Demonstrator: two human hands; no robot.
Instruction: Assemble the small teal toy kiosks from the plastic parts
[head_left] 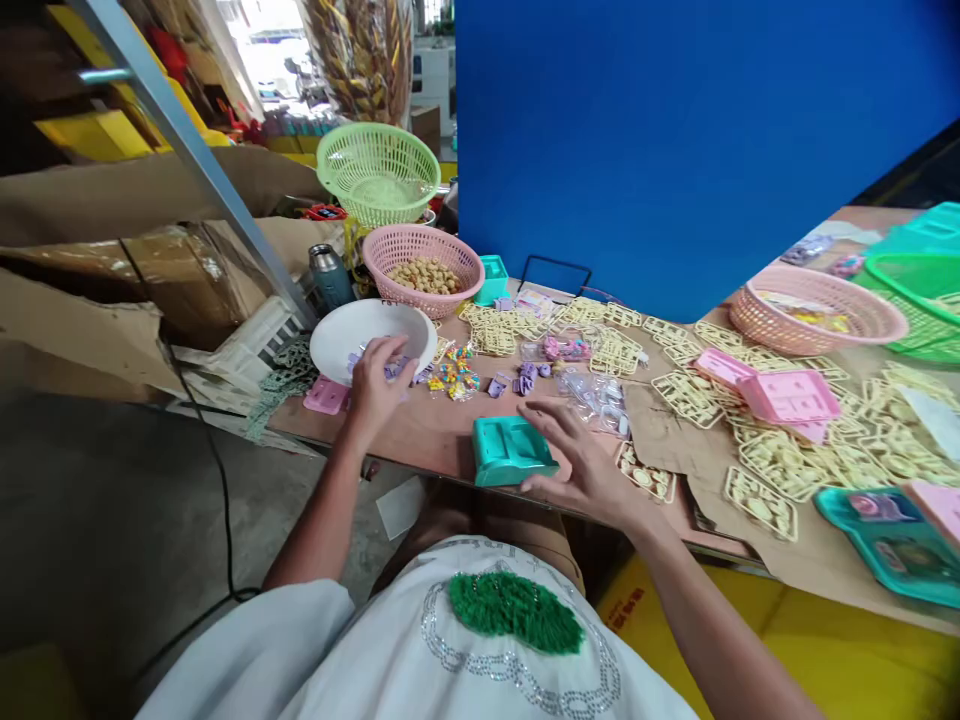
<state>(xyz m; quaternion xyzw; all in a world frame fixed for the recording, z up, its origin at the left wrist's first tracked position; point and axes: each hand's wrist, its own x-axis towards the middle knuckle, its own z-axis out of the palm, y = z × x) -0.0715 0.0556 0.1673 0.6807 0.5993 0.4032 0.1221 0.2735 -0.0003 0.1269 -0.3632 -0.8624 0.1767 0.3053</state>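
Note:
My left hand reaches over the rim of a white bowl at the table's left, its fingers curled onto small purple plastic pieces in the bowl. My right hand rests near the table's front edge, fingers spread, its fingertips touching the right side of a teal plastic tray. More purple pieces and a heap of small multicoloured bits lie between the two hands.
Cream plastic part frames cover the table's middle and right. Pink baskets, a green basket, pink trays, a teal toy tray, clear bags, a flask and a blue panel stand around.

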